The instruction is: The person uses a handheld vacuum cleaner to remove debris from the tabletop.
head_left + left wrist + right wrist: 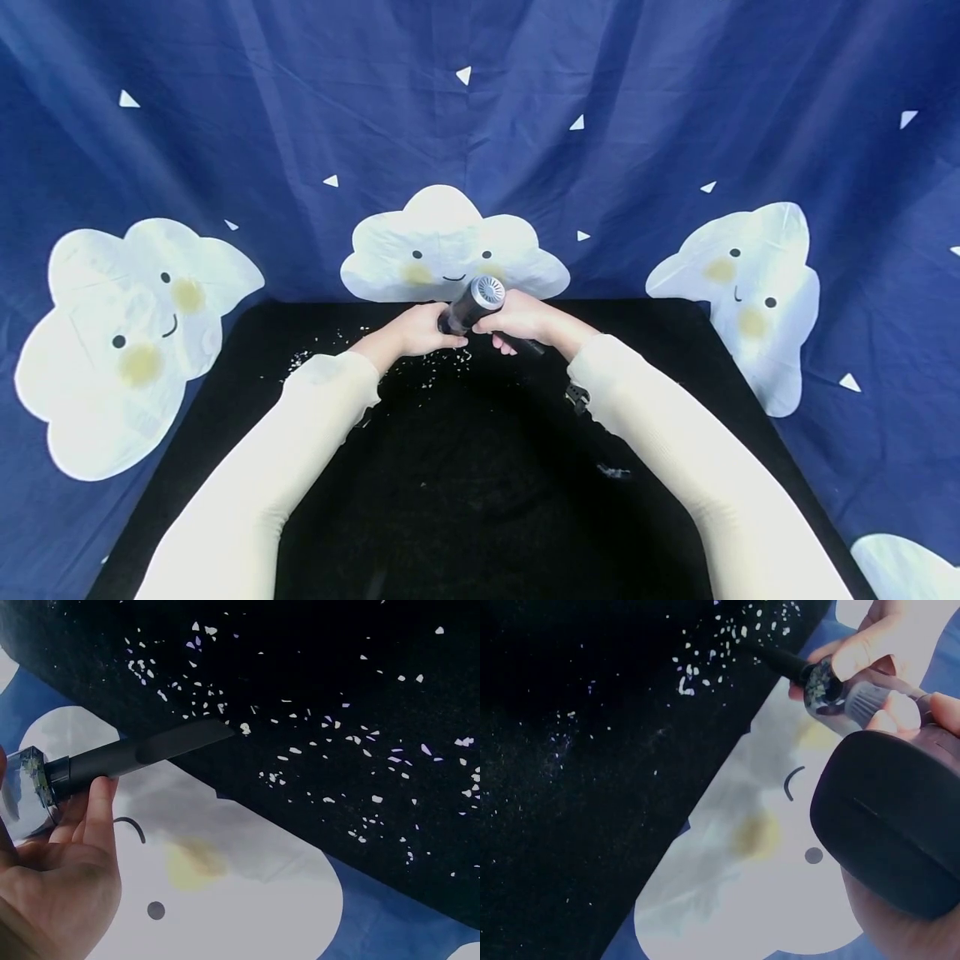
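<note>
Both hands hold a handheld vacuum cleaner [467,312] at the far edge of the black table. My left hand [418,331] grips its front end, fingers beneath the clear dust cup [28,787] and the black crevice nozzle [150,752]. White scraps show inside the cup in the right wrist view. The slanted nozzle tip points at small white scraps [376,799] scattered on the black cloth. My right hand [522,318] wraps the handle, whose broad dark base [892,821] fills the near part of the right wrist view and covers much of that hand.
Scraps lie mostly on the far left of the black table [465,508]. A small pale, shiny piece [613,472] lies at the right, near the right forearm. A blue curtain [525,158] with smiling clouds hangs behind the table's far edge.
</note>
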